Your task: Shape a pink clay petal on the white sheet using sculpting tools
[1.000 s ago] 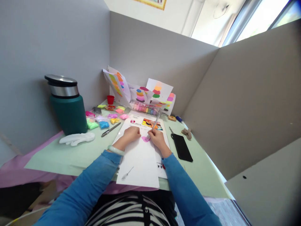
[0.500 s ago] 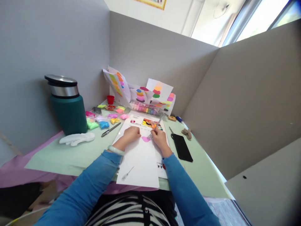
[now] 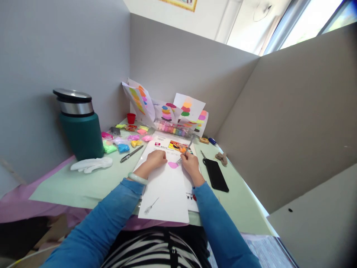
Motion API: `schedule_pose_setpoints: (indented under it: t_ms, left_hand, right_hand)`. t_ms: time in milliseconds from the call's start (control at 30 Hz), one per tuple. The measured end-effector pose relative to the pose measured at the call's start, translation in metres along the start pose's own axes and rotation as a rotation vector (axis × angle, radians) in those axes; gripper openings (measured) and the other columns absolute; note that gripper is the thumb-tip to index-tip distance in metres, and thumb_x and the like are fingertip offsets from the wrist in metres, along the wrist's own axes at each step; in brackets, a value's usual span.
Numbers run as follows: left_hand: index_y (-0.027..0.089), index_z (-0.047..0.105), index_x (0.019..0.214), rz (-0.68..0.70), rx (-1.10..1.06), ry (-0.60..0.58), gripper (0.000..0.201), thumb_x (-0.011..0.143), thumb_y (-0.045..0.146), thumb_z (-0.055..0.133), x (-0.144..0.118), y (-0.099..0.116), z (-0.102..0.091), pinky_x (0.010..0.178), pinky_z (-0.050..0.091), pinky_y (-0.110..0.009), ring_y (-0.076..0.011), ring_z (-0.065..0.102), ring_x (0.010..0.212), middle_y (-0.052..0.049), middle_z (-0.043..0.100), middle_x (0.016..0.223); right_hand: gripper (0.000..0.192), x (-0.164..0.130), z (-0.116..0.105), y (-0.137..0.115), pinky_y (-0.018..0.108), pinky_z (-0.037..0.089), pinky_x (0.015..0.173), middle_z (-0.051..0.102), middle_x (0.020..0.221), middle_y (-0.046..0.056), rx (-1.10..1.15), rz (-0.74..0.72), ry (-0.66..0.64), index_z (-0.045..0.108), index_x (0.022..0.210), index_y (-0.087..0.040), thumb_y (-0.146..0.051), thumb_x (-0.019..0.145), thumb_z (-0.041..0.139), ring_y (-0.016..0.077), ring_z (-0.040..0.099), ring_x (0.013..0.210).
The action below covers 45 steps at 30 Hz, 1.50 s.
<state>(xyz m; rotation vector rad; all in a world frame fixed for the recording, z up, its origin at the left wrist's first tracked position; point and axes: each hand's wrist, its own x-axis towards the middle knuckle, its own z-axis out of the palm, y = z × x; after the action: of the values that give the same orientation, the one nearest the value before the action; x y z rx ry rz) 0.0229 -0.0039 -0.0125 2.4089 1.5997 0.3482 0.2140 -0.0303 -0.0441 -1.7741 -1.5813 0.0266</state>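
**Fork lifts off the pink clay**

My right hand (image 3: pixel 190 163) grips the fork (image 3: pixel 185 152), its tines now at the right edge of the pink clay patch (image 3: pixel 173 165) rather than on it. My left hand (image 3: pixel 156 159), loosely curled, pins the paper (image 3: pixel 167 193) mid-frame.

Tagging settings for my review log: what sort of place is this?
Probably a partitioned craft desk: grey divider panels enclose it, small coloured clay packets lie around, and paper sheets with coloured clay patches lean at the back.
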Motion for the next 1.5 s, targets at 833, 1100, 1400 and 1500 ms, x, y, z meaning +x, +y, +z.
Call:
schedule_pose_setpoints:
  t_ms: [833, 1100, 1400, 1500]
  left_hand:
    - [0.02, 0.068, 0.087, -0.001, 0.007, -0.001, 0.022, 0.074, 0.028, 0.053, -0.0006, 0.0005, -0.0007, 0.067, 0.045, -0.026, -0.0213, 0.064, 0.085, -0.007, 0.071, 0.093]
    - [0.021, 0.068, 0.087, -0.012, 0.003, 0.004, 0.021, 0.074, 0.029, 0.054, -0.0011, 0.0009, -0.0005, 0.068, 0.046, -0.026, -0.0207, 0.064, 0.085, -0.007, 0.071, 0.094]
    - [0.021, 0.068, 0.087, -0.007, -0.001, 0.005, 0.021, 0.074, 0.029, 0.053, -0.0002, 0.0005, -0.0001, 0.068, 0.046, -0.026, -0.0212, 0.064, 0.085, -0.007, 0.07, 0.094]
    - [0.021, 0.068, 0.086, -0.003, 0.003, 0.006, 0.021, 0.074, 0.029, 0.053, 0.0002, 0.0, 0.0004, 0.067, 0.045, -0.026, -0.0209, 0.064, 0.084, -0.007, 0.07, 0.094]
  right_hand:
    - [0.026, -0.0015, -0.006, -0.0046, 0.024, 0.03, 0.058, 0.068, 0.076, 0.004, -0.188, 0.077, -0.041, 0.068, 0.085, -0.019, -0.031, 0.086, 0.044, 0.0152, 0.055, 0.068]
    - [0.027, -0.0023, -0.007, -0.0054, 0.024, 0.029, 0.057, 0.069, 0.077, 0.004, -0.221, 0.067, -0.024, 0.067, 0.086, -0.019, -0.032, 0.087, 0.043, 0.0157, 0.057, 0.068]
    - [0.028, -0.0029, -0.0064, -0.0068, 0.024, 0.03, 0.058, 0.069, 0.079, 0.005, -0.209, 0.06, -0.047, 0.068, 0.086, -0.019, -0.032, 0.087, 0.043, 0.0156, 0.058, 0.07]
    - [0.028, -0.0034, -0.0069, -0.0076, 0.025, 0.03, 0.058, 0.069, 0.079, 0.005, -0.24, 0.069, -0.039, 0.068, 0.088, -0.019, -0.032, 0.087, 0.043, 0.0158, 0.058, 0.07]
